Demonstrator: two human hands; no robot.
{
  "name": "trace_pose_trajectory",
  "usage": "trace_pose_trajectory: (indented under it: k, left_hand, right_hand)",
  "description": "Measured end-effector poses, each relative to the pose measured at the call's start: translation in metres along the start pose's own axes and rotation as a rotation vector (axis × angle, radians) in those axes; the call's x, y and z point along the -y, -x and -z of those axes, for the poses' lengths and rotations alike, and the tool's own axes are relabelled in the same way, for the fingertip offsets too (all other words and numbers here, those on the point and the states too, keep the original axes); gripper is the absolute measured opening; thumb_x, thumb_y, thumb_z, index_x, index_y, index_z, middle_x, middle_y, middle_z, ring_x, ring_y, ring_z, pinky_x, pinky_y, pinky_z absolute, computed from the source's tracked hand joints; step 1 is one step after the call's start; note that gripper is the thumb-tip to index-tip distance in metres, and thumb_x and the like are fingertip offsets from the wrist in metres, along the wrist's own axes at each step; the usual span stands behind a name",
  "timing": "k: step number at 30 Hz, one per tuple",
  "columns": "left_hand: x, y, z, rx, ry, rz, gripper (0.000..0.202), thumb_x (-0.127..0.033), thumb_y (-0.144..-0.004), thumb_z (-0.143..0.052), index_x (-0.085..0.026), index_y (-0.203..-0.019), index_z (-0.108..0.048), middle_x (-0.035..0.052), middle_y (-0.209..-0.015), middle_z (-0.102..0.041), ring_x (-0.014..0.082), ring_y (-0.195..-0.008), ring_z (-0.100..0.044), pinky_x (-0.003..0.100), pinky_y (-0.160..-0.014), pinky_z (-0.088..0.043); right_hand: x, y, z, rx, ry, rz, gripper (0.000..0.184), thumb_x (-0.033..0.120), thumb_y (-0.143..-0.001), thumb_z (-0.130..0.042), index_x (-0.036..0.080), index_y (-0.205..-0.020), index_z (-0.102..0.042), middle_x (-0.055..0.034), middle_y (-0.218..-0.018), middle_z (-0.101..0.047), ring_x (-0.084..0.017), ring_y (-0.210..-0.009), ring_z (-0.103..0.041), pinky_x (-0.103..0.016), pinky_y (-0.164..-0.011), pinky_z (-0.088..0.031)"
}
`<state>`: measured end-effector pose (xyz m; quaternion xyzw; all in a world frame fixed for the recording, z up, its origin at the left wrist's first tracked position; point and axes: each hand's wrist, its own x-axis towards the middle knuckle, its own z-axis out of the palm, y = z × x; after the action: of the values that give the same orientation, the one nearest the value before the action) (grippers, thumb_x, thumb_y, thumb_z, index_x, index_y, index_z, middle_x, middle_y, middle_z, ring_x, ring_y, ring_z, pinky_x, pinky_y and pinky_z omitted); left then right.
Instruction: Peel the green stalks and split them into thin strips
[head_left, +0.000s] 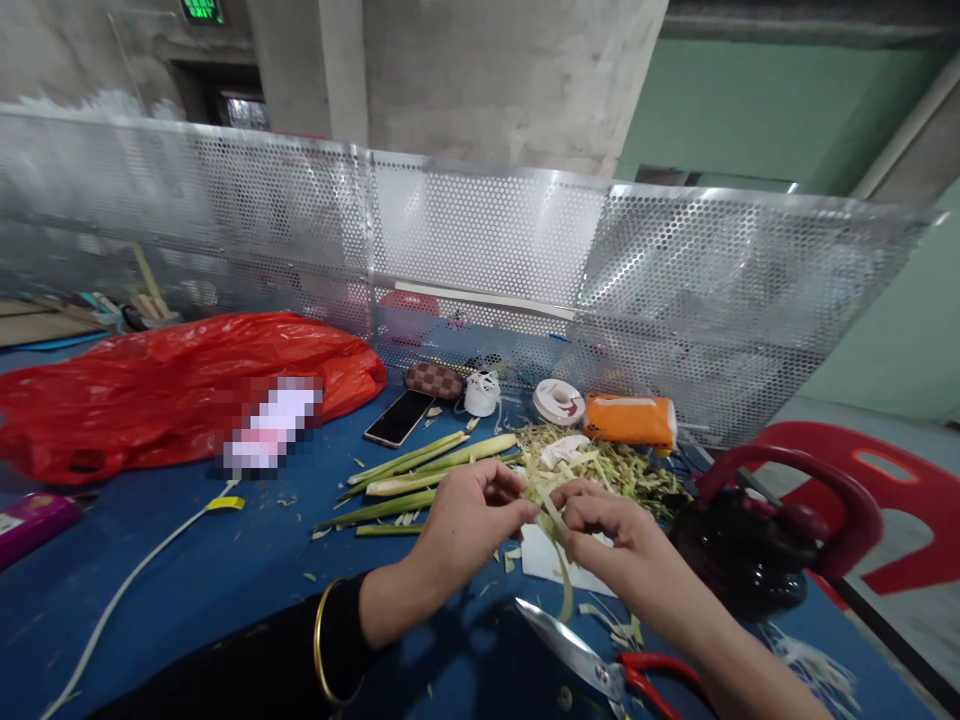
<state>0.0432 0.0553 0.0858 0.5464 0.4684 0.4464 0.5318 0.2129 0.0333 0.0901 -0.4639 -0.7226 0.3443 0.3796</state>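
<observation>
A pale green plant strip [553,512] is pinched between the fingertips of my left hand [472,515] and my right hand [611,530]; its loose end curls down toward the table. Both hands are closed. To the left of my left hand lie several long green stalks [409,505]. Behind the strip is a heap of shredded green plant pieces [634,470]. Beneath my hands rests a white sheet of paper [551,558]. Nearer to me, red-handled scissors [581,650] lie with their blades pointing up and left, below my right hand.
A black kettle with a dark red handle [742,560] stands at the right. Along the back are a tissue pack [630,418], a ribbon roll [559,402], white string [482,393], a checkered pouch [435,380] and a phone [401,418]. A red plastic bag [172,370] covers the left.
</observation>
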Motion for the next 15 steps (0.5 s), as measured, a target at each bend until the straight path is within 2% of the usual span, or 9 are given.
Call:
trace_pose_trajectory:
  k: [7, 10, 13, 15]
  left_hand:
    - [0.007, -0.001, -0.001, -0.007, -0.015, -0.014, 0.014, -0.017, -0.062, -0.070, -0.017, -0.070, -0.058, -0.0023, -0.059, -0.060, 0.0124, -0.049, -0.057, 0.024, -0.049, -0.045]
    - [0.014, -0.002, -0.001, -0.005, -0.082, -0.061, 0.012, -0.019, -0.064, -0.068, -0.018, -0.072, -0.059, -0.0017, -0.061, -0.062, 0.0132, -0.053, -0.058, 0.024, -0.051, -0.046]
    - [0.018, 0.000, -0.001, -0.024, -0.214, -0.156, 0.008, -0.020, -0.067, -0.066, -0.018, -0.074, -0.062, -0.0011, -0.065, -0.064, 0.0140, -0.058, -0.059, 0.024, -0.055, -0.045]
    - [0.018, 0.002, -0.001, -0.027, -0.297, -0.216, 0.005, -0.021, -0.070, -0.064, -0.019, -0.074, -0.063, -0.0013, -0.066, -0.065, 0.0140, -0.061, -0.060, 0.024, -0.057, -0.044]
  right_hand:
    - [-0.004, -0.001, -0.003, -0.015, -0.011, 0.002, 0.019, 0.015, -0.064, -0.050, 0.020, -0.048, -0.043, -0.0019, -0.070, -0.054, -0.019, -0.073, -0.055, -0.030, -0.067, -0.040]
    - [-0.005, -0.002, -0.004, 0.004, 0.011, 0.010, 0.019, 0.014, -0.065, -0.048, 0.020, -0.049, -0.040, -0.0009, -0.068, -0.051, -0.017, -0.069, -0.052, -0.029, -0.064, -0.039]
    - [-0.006, -0.001, -0.004, -0.014, 0.110, 0.005, 0.023, 0.019, -0.073, -0.049, 0.021, -0.052, -0.040, 0.0003, -0.064, -0.047, -0.016, -0.064, -0.047, -0.027, -0.061, -0.037]
    - [-0.006, 0.001, -0.004, -0.071, 0.215, -0.006, 0.026, 0.027, -0.081, -0.049, 0.021, -0.057, -0.044, 0.0006, -0.063, -0.047, -0.016, -0.062, -0.046, -0.027, -0.059, -0.035]
